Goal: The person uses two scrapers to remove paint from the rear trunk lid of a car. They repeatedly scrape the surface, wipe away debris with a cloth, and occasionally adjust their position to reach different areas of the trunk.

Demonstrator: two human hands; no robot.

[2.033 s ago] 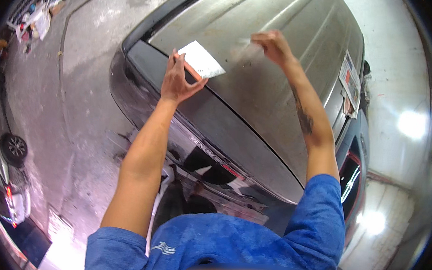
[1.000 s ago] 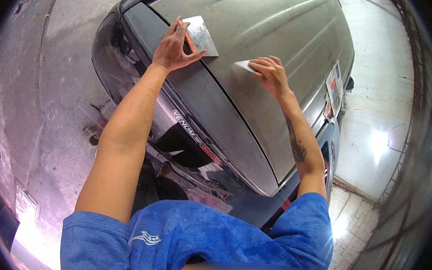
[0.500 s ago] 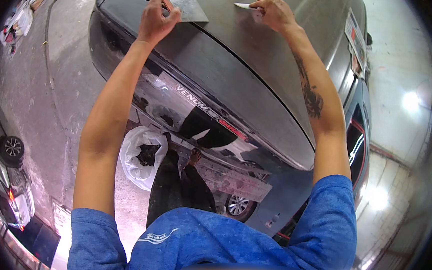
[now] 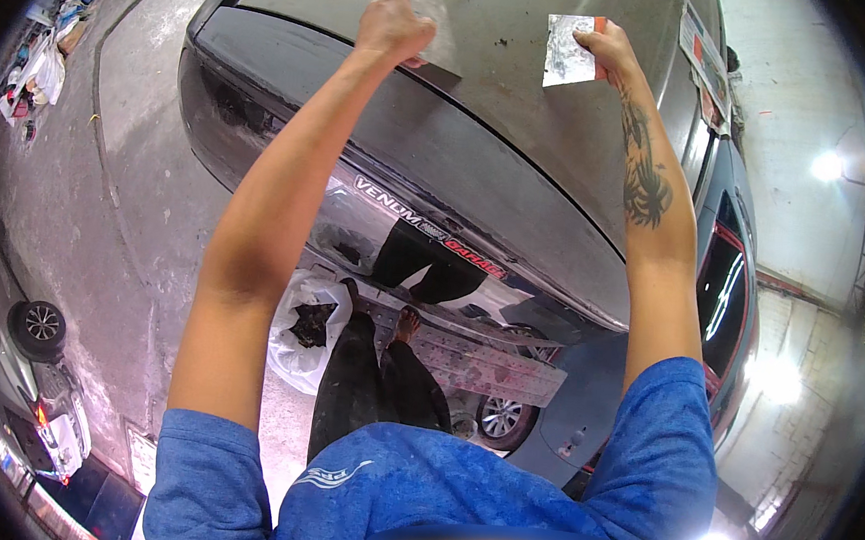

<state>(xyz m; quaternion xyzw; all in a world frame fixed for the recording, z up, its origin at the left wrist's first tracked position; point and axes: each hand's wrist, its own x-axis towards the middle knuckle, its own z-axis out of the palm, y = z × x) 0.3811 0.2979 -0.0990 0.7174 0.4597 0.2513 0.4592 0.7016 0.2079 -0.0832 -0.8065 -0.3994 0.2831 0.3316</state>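
Note:
My left hand (image 4: 397, 27) is closed around a flat metal putty spreader (image 4: 442, 42), slightly blurred, whose blade meets the dull grey upper panel of a car (image 4: 501, 9). To the right, my right hand (image 4: 609, 52) grips another putty spreader (image 4: 570, 54) by its orange edge. That square silver blade is turned face up, smeared with whitish marks, and appears held above the panel. A few small dark specks show on the panel between the two spreaders.
Sheets of newspaper (image 4: 705, 73) lie along the car's right edge. Below me, my feet stand on a speckled plank (image 4: 486, 369) beside a white plastic bag (image 4: 298, 361). Another car (image 4: 52, 404) is parked far left, and bags and clutter (image 4: 50, 68) lie at upper left.
My left hand has moved right with its spreader. My right hand has shifted right and slightly down, turning its blade from edge-on to face up.

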